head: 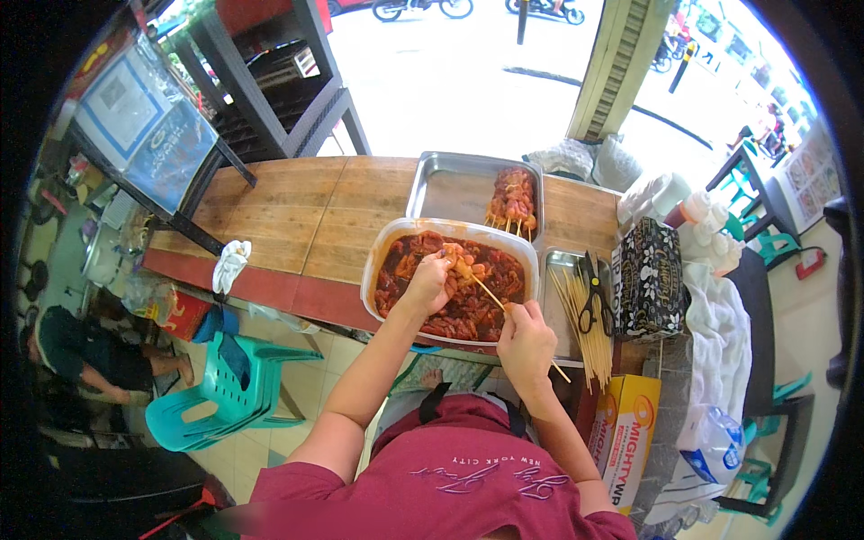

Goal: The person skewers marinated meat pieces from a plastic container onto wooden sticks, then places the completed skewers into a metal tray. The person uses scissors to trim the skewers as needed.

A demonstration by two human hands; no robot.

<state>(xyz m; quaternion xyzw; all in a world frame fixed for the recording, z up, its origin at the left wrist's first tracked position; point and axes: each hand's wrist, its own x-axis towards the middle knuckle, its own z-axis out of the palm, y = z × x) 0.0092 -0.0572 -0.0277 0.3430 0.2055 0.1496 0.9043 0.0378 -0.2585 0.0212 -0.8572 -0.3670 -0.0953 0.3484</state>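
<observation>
A white plastic tub [369, 277] of marinated raw meat pieces [472, 314] stands before me on the wooden counter. Over it, my left hand [432, 283] holds meat threaded at the upper end of a bamboo skewer [489, 293]. My right hand [528, 341] grips the same skewer lower down, beside the tub's right edge. Behind the tub, a metal tray [449, 192] holds a stack of loaded meat skewers [513, 199] at its right side. To the right, a smaller metal tray [557, 260] carries a bundle of bare bamboo skewers [587, 337] with black-handled scissors [594, 300] on top.
A patterned black box [649, 280], squeeze bottles [702, 219] and a white towel [715, 331] stand or lie at the right, above a yellow box [631, 439]. Stacked green plastic chairs [226, 385] are left of me. Another person [88, 358] bends at the far left.
</observation>
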